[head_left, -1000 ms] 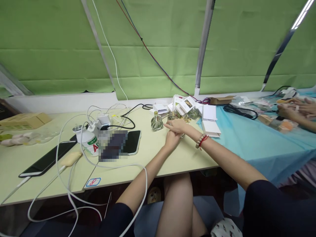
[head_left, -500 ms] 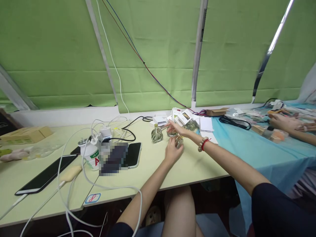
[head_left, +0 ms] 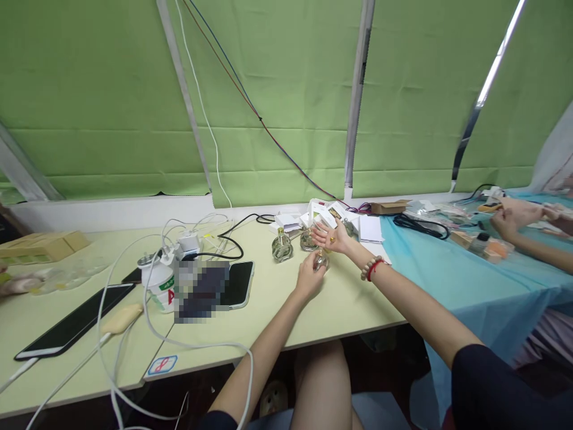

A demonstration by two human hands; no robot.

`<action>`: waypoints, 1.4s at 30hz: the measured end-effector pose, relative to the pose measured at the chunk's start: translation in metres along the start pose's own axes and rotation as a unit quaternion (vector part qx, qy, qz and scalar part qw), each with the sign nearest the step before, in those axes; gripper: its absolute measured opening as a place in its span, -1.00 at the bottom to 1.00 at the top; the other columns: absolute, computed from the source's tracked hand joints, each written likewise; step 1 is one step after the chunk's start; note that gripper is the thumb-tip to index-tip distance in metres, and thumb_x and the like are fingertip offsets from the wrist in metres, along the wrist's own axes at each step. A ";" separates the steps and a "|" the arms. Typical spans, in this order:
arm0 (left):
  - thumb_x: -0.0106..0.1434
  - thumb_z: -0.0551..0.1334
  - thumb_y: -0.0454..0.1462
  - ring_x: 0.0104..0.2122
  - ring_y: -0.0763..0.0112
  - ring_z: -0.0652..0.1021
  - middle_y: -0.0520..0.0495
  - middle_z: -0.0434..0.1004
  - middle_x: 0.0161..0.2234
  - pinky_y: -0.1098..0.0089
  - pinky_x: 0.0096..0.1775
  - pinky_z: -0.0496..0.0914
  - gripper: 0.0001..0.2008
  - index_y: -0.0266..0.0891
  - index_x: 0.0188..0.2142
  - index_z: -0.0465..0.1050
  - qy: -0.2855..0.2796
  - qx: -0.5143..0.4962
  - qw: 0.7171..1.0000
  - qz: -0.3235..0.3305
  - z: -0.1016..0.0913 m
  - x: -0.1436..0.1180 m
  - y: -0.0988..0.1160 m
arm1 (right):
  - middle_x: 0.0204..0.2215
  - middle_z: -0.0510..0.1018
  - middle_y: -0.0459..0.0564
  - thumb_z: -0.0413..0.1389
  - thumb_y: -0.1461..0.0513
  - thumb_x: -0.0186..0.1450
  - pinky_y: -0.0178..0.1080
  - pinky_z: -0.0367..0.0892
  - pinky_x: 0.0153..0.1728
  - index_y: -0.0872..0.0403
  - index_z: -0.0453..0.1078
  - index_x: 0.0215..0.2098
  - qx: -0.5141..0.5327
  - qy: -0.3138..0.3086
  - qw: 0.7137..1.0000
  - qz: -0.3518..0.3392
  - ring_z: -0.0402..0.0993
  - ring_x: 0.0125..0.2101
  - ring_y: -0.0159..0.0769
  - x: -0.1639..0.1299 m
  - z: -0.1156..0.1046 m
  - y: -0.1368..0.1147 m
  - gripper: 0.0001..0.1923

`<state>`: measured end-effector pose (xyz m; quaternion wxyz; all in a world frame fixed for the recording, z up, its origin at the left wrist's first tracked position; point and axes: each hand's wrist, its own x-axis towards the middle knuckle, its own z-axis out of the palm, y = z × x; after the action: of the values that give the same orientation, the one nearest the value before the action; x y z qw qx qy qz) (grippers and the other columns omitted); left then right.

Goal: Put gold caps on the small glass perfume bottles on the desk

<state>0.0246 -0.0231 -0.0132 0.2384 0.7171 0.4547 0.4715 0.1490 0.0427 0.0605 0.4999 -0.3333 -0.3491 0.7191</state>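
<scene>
My left hand [head_left: 310,278] is closed round a small glass perfume bottle [head_left: 321,261] at the table's middle. Just above and to its right is my right hand [head_left: 342,239], palm up with its fingers stretched out. A tiny gold-coloured piece [head_left: 332,239] lies on that palm; its kind is too small to make out. Behind my hands stands a second glass bottle [head_left: 307,240], partly hidden by my right fingers. Farther left, another glass bottle [head_left: 282,246] with a gold neck stands upright.
White boxes and cards [head_left: 370,229] lie behind the bottles. On the left are a phone [head_left: 239,283], a white can [head_left: 159,283], a tablet [head_left: 76,319] and looping white cables. A co-worker's hand [head_left: 505,224] is at the right, over the blue cloth [head_left: 447,269].
My right hand has turned from palm down over the bottle to palm up, showing the gold piece. My left hand still holds its bottle. The view has shifted slightly.
</scene>
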 end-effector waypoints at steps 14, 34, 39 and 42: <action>0.19 0.19 -0.21 0.07 0.16 0.28 -0.07 0.35 0.05 0.15 0.01 0.10 -0.72 0.01 -0.08 0.45 0.098 0.231 0.941 0.225 -0.005 0.012 0.044 | -0.41 0.47 0.06 -0.34 -0.03 0.31 -0.27 0.26 -0.59 0.07 0.23 -0.24 0.129 0.056 0.989 0.051 0.40 -0.52 -0.27 -0.038 -0.004 0.005 -0.54; 0.12 0.26 -0.18 -0.04 0.27 0.40 -0.07 0.45 -0.12 0.21 0.02 0.19 -0.82 -0.09 -0.26 0.53 0.282 0.053 0.940 0.183 -0.007 0.015 0.047 | -0.35 0.58 -0.01 0.29 0.11 -0.01 -0.34 0.30 -0.21 0.09 0.53 -0.29 -0.236 -0.065 0.965 -0.092 0.45 -0.33 -0.41 -0.073 -0.011 -0.015 -0.66; -0.11 0.39 -0.12 0.06 0.10 0.32 -0.22 0.34 0.03 0.13 0.06 0.14 -0.30 -0.18 0.06 0.32 0.196 0.017 0.980 0.025 -0.007 0.012 0.027 | -0.35 0.60 0.06 0.27 0.13 -0.02 -0.26 0.34 -0.31 0.15 0.54 -0.29 -0.403 -0.042 0.886 -0.225 0.48 -0.35 -0.26 -0.045 -0.015 -0.008 -0.65; -0.05 0.33 -0.13 -0.10 0.14 0.45 -0.22 0.47 -0.13 0.20 -0.06 0.26 -0.57 -0.26 -0.17 0.49 0.120 -0.049 0.990 -0.054 -0.007 0.013 0.016 | -0.39 0.60 0.07 0.25 0.14 0.01 -0.27 0.34 -0.36 0.15 0.55 -0.32 -0.481 -0.073 0.831 -0.267 0.49 -0.37 -0.22 -0.031 -0.018 0.001 -0.70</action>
<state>0.0273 -0.0202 0.0076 0.2419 0.6169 0.4945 0.5626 0.1718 0.0163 0.0546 0.4220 -0.3721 -0.7621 0.3205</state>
